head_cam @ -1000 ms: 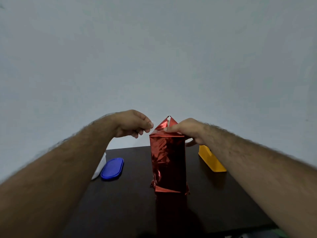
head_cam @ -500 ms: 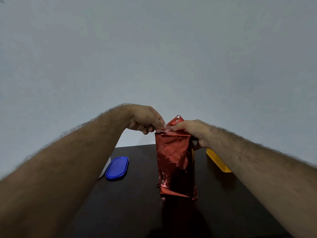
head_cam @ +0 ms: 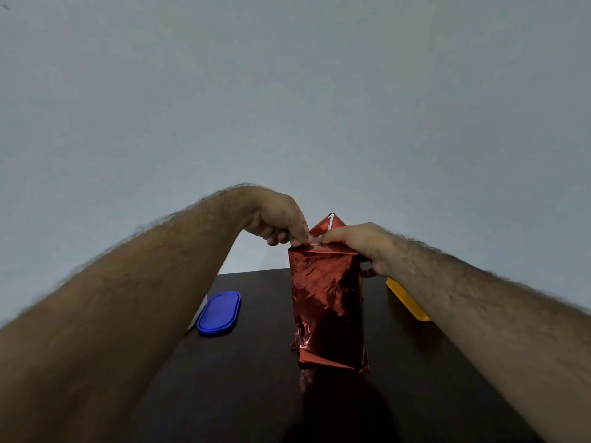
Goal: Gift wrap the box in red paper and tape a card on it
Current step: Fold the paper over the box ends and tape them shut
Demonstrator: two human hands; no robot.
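A tall box wrapped in shiny red paper [head_cam: 324,302] stands upright on the dark table [head_cam: 249,378]. A pointed red flap [head_cam: 329,223] sticks up behind its top. My left hand [head_cam: 281,223] pinches at the top front edge, where a small clear strip of tape shows between the fingertips of both hands. My right hand [head_cam: 361,247] grips the box's top right corner, fingertips pressed on the folded paper. No card is in view.
A blue oval lid [head_cam: 219,313] lies left of the box, with a white object's edge [head_cam: 200,311] beside it under my left forearm. A yellow tray-like thing [head_cam: 406,300] lies to the right, partly behind my right arm. A pale wall rises behind the table.
My left hand has come in from the left and now touches the box's top edge beside my right fingertips. The box has stayed upright under my right hand.
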